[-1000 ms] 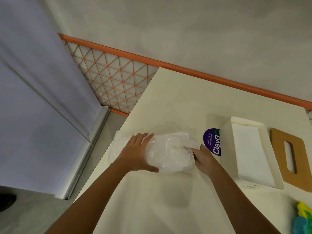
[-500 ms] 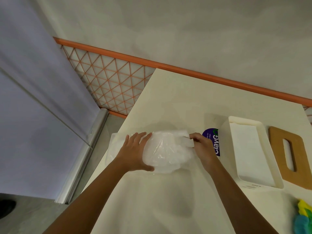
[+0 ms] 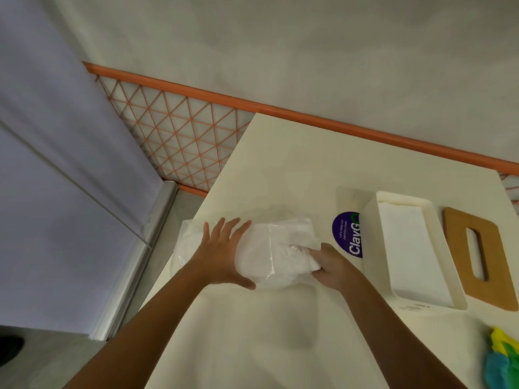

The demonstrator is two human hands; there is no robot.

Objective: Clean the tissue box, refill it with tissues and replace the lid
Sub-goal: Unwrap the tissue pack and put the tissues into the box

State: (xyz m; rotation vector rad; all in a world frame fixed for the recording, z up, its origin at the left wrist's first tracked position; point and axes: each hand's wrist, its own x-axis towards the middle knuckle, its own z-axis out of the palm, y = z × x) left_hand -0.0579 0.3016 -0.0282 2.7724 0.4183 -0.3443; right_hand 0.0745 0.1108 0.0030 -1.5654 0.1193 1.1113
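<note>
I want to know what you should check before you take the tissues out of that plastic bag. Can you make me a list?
1. Left hand presses the tissue pack steady: ok.
2. Right hand grips the pack's end: ok.
3. Plastic wrap fully opened: cannot tell.
4. Tissue box open on top: ok.
5. Box wiped clean inside: cannot tell.
6. Wooden lid lying beside the box: ok.
</note>
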